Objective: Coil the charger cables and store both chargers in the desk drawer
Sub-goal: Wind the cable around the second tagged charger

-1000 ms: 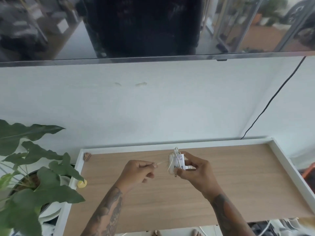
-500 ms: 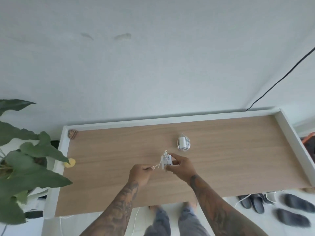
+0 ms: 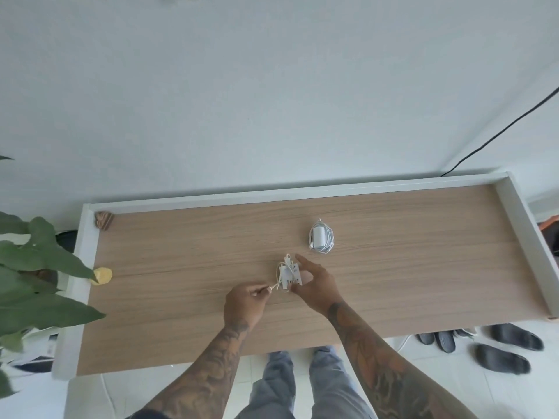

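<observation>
Chargers number two on the light wood-grain surface (image 3: 181, 297), which has a white raised rim on its far and side edges. One small white charger block wrapped in its own coiled white cable (image 3: 321, 240) lies by itself toward the far right of the middle, touching neither hand. The second white charger block with a printed label (image 3: 291, 276) is just nearer, between the two hands, with loose loops of thin white cable around it.

Two bare hands, both on tattooed forearms, work at this second charger. The right hand (image 3: 314, 287) has its thumb and lower fingers closed on the labelled block while its index finger points outward, loose. The left hand (image 3: 245, 300) is closed in a pinch on the free end of the thin white cable (image 3: 273, 287), which runs the short way to the block.

One small brown wooden triangular piece (image 3: 103, 219) sits in the far left corner of the surface. One pale yellow rounded object (image 3: 102, 276) rests on the left rim, just beside the tip of a leaf of the one large green leafy plant (image 3: 36, 261) at the left edge. One thin black wire (image 3: 496, 134) runs down the white wall at the right. Dark grey slippers (image 3: 502, 358) lie on the white tiled floor at the lower right; four soles show clearly, and further ones are partly hidden under the surface's edge.
</observation>
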